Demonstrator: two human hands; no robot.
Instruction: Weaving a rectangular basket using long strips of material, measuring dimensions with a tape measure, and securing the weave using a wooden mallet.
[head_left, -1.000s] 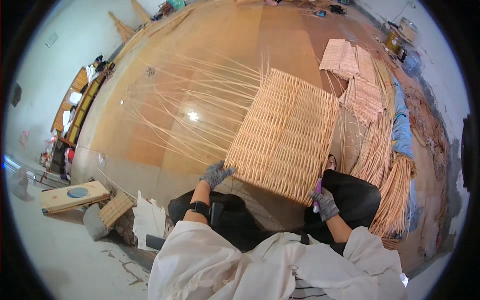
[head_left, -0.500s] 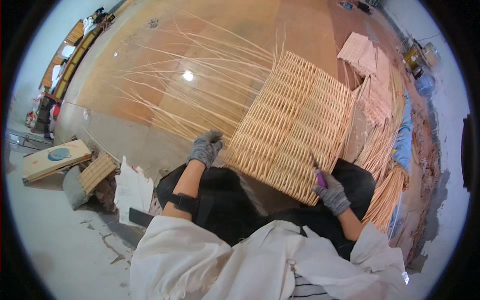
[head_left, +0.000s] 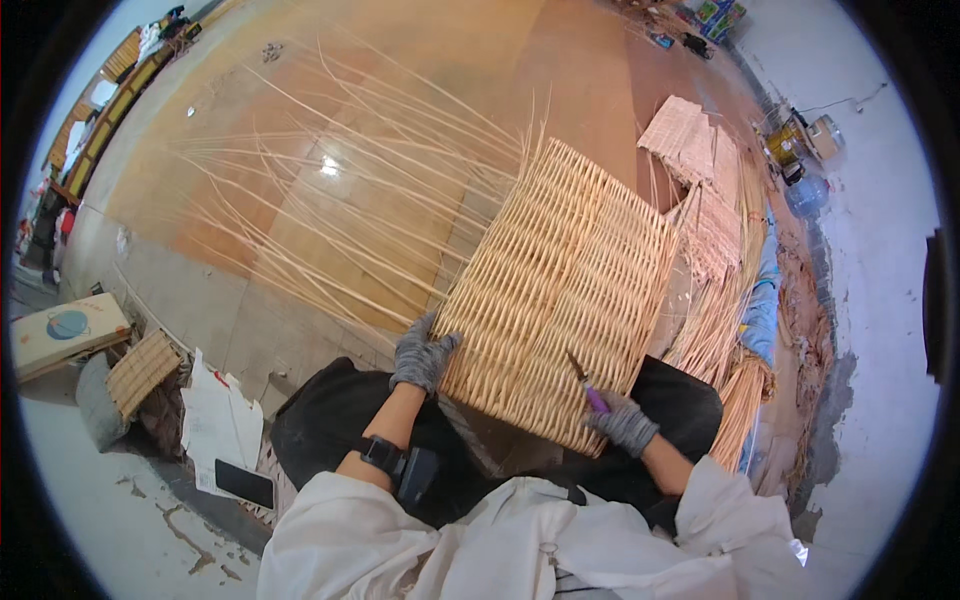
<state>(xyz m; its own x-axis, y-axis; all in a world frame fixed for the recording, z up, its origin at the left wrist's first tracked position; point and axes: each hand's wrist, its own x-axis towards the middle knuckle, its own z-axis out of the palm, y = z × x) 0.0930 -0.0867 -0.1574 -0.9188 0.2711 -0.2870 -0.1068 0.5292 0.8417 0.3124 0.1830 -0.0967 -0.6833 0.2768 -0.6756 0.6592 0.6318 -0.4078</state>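
A woven wicker panel (head_left: 560,290) of pale rods lies tilted across my knees, long loose rods fanning out from its left edge. My left hand (head_left: 424,358), in a grey knit glove, grips the panel's left edge near its near corner, with the thumb on top. A purple-handled knife (head_left: 593,394) with a dark pointed blade is held in my gloved right hand (head_left: 624,424). That hand rests at the panel's near right corner, the blade pointing away from me over the weave. The fingers under the left edge are hidden.
Bundles of rods (head_left: 742,400) and stacked woven pieces (head_left: 690,140) lie to the right, near a blue water jug (head_left: 806,194). At left are a decorated box (head_left: 70,333), a small slatted mat (head_left: 143,372), white sheets (head_left: 222,420) and a phone (head_left: 244,484).
My left hand has gone from a closed pose beside the panel to gripping its left edge. The knife remains in my right hand. The view has shifted, so the surroundings sit further left.
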